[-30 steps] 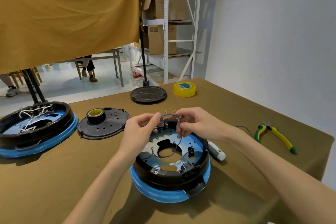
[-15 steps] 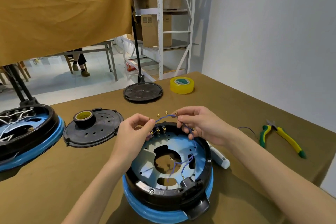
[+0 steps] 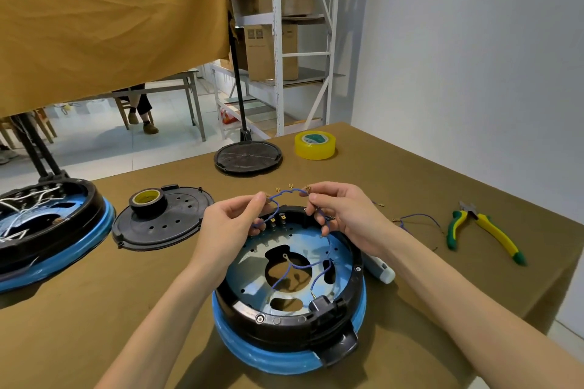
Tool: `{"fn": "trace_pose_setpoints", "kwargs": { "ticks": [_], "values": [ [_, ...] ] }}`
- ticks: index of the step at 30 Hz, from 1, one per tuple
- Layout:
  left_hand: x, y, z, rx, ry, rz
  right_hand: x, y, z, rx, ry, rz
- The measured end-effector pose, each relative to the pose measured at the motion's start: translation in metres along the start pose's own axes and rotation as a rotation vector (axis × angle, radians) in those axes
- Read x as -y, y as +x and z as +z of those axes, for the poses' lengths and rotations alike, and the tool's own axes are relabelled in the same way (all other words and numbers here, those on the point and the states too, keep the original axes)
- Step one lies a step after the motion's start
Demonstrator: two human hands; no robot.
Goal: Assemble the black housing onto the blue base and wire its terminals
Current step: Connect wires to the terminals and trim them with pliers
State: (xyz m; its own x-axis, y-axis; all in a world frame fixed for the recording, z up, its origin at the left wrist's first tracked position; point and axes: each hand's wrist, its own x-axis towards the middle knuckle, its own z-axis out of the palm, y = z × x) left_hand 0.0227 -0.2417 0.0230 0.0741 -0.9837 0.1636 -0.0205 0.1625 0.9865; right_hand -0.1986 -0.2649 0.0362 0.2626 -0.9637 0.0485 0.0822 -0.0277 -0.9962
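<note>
Wire, thin and limp, pinched near its brass lugs by left hand and right hand, looks best handled at those stiff ends

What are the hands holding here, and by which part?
Both hold the blue wire harness: left hand pinches its left end, right hand its right end, near the brass connectors.

A roll of yellow tape lies at the far edge of the brown surface, near a round black stand base. Green-and-yellow pliers lie to the right. Cardboard boxes fill a white shelf rack.
</note>
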Motion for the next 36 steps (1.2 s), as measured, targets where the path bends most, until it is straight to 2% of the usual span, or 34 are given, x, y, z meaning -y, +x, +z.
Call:
{"fn": "trace_pose_setpoints", "kwargs": {
  "ticks": [11,16,24,30,36],
  "values": [
    [-0.007,0.0,0.001,0.015,-0.049,-0.071,-0.004,0.0,0.008,-0.064,-0.098,-0.041],
    [-0.012,-0.001,-0.003,0.099,-0.127,-0.139,-0.006,-0.003,0.011,-0.104,-0.121,-0.079],
    [-0.012,-0.004,-0.005,0.136,-0.088,-0.067,-0.008,-0.008,0.012,-0.182,-0.039,-0.117],
    [-0.009,-0.008,-0.001,0.116,0.081,0.0,-0.005,-0.012,0.012,-0.138,-0.022,-0.114],
    [-0.009,-0.012,-0.001,0.197,0.159,0.094,0.004,-0.013,0.011,0.02,-0.008,-0.033]
  ]
}}
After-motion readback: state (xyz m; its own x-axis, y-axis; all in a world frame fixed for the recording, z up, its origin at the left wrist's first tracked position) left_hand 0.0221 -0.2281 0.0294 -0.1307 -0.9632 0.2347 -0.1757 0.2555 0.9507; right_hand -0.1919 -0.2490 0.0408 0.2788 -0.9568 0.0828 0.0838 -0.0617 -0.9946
